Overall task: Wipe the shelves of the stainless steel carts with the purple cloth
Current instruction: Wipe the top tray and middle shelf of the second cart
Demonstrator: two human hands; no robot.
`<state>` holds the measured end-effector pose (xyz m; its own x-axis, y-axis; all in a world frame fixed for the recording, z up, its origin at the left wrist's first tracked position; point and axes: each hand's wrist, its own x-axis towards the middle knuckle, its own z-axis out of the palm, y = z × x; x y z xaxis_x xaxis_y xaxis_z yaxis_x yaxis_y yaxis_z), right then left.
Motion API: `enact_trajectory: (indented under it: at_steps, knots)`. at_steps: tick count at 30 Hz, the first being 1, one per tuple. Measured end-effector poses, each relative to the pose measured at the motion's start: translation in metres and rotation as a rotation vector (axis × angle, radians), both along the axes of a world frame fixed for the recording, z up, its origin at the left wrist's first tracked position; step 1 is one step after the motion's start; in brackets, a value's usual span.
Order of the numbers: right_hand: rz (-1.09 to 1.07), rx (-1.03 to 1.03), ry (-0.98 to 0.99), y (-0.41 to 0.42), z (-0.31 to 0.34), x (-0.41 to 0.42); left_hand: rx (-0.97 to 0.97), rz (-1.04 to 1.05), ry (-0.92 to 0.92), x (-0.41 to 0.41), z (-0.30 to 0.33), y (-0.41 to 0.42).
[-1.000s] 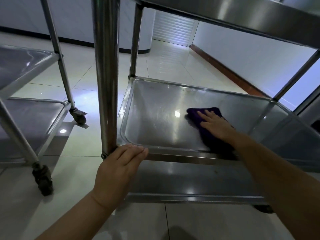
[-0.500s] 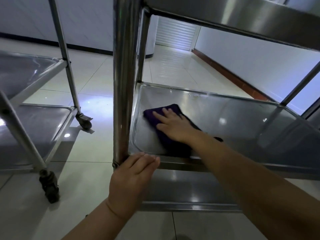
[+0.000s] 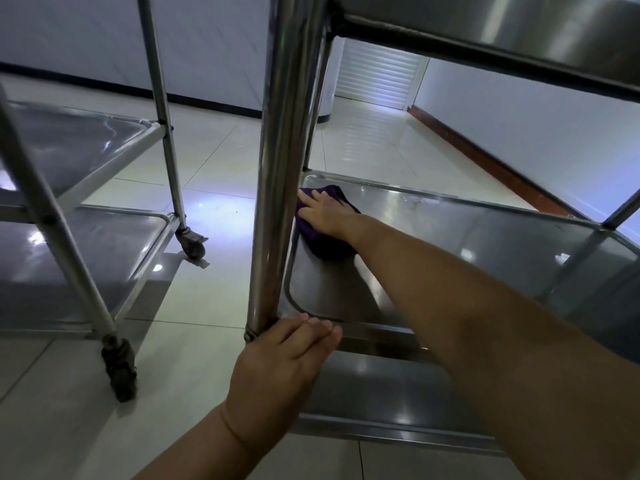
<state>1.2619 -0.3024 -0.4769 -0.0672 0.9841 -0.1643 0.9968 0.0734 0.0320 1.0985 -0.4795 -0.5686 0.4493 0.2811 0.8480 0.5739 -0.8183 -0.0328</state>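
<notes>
The purple cloth (image 3: pixel 320 239) lies at the far left corner of the middle shelf (image 3: pixel 450 244) of the stainless steel cart in front of me. My right hand (image 3: pixel 323 213) presses flat on the cloth, fingers spread toward the corner, partly behind the cart's near post (image 3: pixel 277 161). My left hand (image 3: pixel 287 362) grips the shelf's front rim at the base of that post, fingers curled over the edge. Below is the cart's bottom shelf (image 3: pixel 381 400); the top shelf (image 3: pixel 519 26) is overhead.
A second steel cart (image 3: pixel 69 216) with two shelves stands to the left, its castors (image 3: pixel 119 365) on the tiled floor (image 3: pixel 214 244). White walls with a dark baseboard run behind; a corridor with a shuttered door (image 3: pixel 377 77) lies ahead.
My right hand has slid the purple cloth leftward across the middle shelf, from its centre into the far left corner. The left hand has stayed on the front rim.
</notes>
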Motion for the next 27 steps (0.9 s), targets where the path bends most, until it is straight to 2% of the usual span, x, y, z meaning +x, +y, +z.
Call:
enact_trajectory:
  at_steps: [3,8,12,19,27]
  knots:
    - [-0.054,0.005,0.091,0.001,0.001,0.003,0.005,-0.006,-0.003,-0.001,-0.001,0.002]
    - [0.089,0.029,0.14,-0.033,-0.017,0.001,-0.01,0.004,-0.031,0.001,-0.008,0.006]
    - [0.145,0.025,0.092,-0.026,-0.016,0.014,-0.039,-0.009,-0.023,0.001,-0.006,0.005]
    - [-0.256,0.053,0.143,-0.041,-0.008,0.117,-0.049,-0.003,-0.02,0.001,0.001,-0.002]
    - [-0.592,0.059,0.108,-0.121,-0.005,0.251,-0.045,0.033,0.015,0.005,0.009,-0.008]
